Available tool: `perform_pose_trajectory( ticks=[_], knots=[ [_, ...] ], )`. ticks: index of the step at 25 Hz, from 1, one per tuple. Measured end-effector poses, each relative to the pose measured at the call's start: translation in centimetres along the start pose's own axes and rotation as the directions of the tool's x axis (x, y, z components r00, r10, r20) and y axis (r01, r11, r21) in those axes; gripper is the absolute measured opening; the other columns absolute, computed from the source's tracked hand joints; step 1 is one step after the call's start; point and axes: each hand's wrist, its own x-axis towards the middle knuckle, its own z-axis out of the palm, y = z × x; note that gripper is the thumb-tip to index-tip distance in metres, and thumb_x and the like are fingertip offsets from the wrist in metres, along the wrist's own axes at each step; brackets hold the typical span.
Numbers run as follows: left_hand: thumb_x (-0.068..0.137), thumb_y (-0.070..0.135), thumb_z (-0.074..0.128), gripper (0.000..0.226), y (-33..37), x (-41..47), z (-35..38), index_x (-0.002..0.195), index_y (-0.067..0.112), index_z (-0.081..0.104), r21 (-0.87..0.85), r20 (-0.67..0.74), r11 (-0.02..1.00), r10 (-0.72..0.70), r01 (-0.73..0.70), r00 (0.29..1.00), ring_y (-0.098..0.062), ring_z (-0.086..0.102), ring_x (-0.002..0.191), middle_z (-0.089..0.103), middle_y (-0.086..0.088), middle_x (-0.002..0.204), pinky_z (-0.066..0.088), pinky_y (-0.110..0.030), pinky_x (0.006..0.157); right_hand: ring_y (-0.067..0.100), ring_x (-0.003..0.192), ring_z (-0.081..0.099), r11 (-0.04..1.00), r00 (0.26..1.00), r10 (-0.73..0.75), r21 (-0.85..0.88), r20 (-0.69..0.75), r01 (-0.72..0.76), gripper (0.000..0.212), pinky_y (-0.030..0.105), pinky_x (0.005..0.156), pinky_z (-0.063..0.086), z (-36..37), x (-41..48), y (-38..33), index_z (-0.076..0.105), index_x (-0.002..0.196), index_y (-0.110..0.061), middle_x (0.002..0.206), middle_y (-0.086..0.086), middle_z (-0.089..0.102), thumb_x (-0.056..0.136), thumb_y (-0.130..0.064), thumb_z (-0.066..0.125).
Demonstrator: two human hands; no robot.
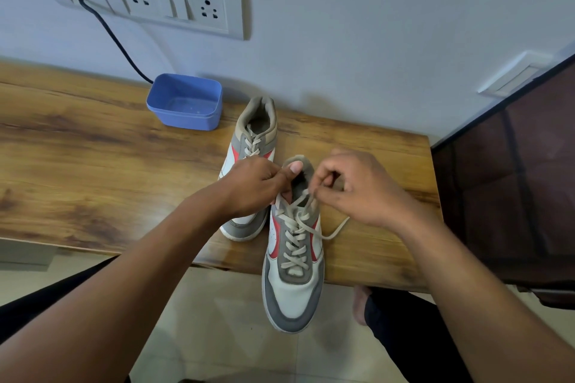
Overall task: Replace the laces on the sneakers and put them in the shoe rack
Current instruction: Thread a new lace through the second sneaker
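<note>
At frame centre, the near sneaker (pixel 294 289) lies on the counter (pixel 93 149), toe past its edge. The left hand (pixel 255 186) grips the collar; the right hand (pixel 357 190) pinches the lace (pixel 294 228).

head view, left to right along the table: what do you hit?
In order: blue tub → far sneaker → near sneaker → right hand, pinching the lace → dark cabinet. Skipped: left hand, which overlaps both sneakers.

Wooden table (pixel 93 149) carries blue tub (pixel 186 121), far sneaker (pixel 255 134), near sneaker (pixel 292 292).
</note>
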Motion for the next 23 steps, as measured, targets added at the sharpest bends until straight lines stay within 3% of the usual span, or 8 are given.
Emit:
perform_pose_trajectory(
  ticks=[2,6,9,13,16,20,23],
  knots=[
    [0.100,0.065,0.029,0.067,-0.1,0.1,-0.1,0.064,0.030,0.073,-0.004,0.010,1.000,0.003,-0.003,1.000,-0.011,0.063,0.068,0.066,0.006,0.060,0.054,-0.042,0.082,0.003,0.082,0.062,0.996,0.988,0.069,-0.040,-0.135,-0.075,0.010,0.023,0.067,0.045,-1.3,0.3,1.0,0.073,0.082,-0.031,0.091,-0.014,0.064,0.088,-0.024,0.076],
    [0.093,0.069,0.026,0.068,0.2,-0.3,-0.2,0.066,0.029,0.074,0.002,0.026,1.000,-0.009,0.009,1.000,-0.009,0.062,0.068,0.063,0.017,0.055,0.054,-0.043,0.083,0.001,0.080,0.063,0.996,0.996,0.046,-0.067,-0.072,-0.051,0.011,0.029,0.070,0.054,-0.8,0.1,1.2,0.071,0.081,-0.033,0.089,-0.015,0.065,0.089,-0.029,0.078],
    [0.096,0.066,0.028,0.067,0.4,-0.2,-0.1,0.068,0.027,0.075,0.032,0.026,0.999,-0.032,0.031,0.999,-0.007,0.060,0.067,0.061,0.020,0.052,0.053,-0.041,0.082,0.002,0.075,0.060,0.996,0.976,0.056,-0.055,-0.211,-0.069,0.006,0.032,0.065,0.052,-1.2,0.5,1.3,0.071,0.082,-0.033,0.087,-0.015,0.065,0.087,-0.030,0.073],
    [0.103,0.050,0.050,0.043,0.4,-0.8,-0.3,0.082,0.024,0.076,0.084,-0.002,0.996,0.013,-0.013,1.000,-0.015,0.064,0.073,0.068,0.005,0.068,0.055,-0.046,0.078,-0.002,0.080,0.064,0.992,0.996,0.081,-0.092,-0.021,-0.083,0.007,0.035,0.074,0.059,0.2,0.3,1.1,0.072,0.090,-0.035,0.086,-0.018,0.068,0.089,-0.031,0.079],
    [0.094,0.038,0.070,0.018,0.8,-2.1,-0.8,0.086,0.022,0.071,0.064,-0.174,0.998,0.007,0.004,0.985,-0.016,0.065,0.071,0.070,0.000,0.074,0.057,-0.042,0.071,-0.003,0.083,0.066,0.999,0.999,0.038,-0.030,-0.028,-0.039,0.017,0.036,0.078,0.060,0.1,0.7,0.6,0.076,0.101,-0.036,0.090,-0.019,0.071,0.086,-0.030,0.082],
    [0.080,0.022,0.085,0.014,1.9,-4.9,0.1,0.081,0.023,0.071,-0.104,-0.171,0.989,-0.119,0.102,0.978,-0.008,0.067,0.064,0.072,0.005,0.071,0.059,-0.032,0.064,0.001,0.086,0.066,1.000,0.995,-0.001,0.007,0.096,0.000,0.015,0.037,0.080,0.060,0.6,0.5,-0.8,0.079,0.094,-0.032,0.092,-0.016,0.071,0.083,-0.026,0.088],
    [0.076,0.009,0.082,0.021,2.0,-5.4,1.5,0.083,0.023,0.069,-0.094,-0.259,0.988,-0.140,0.120,0.956,-0.005,0.067,0.065,0.071,0.008,0.068,0.058,-0.027,0.065,0.004,0.087,0.068,0.999,0.986,0.000,-0.053,0.167,0.009,0.016,0.037,0.081,0.061,2.0,0.5,-1.6,0.079,0.095,-0.032,0.095,-0.016,0.070,0.082,-0.028,0.088]
  ],
)
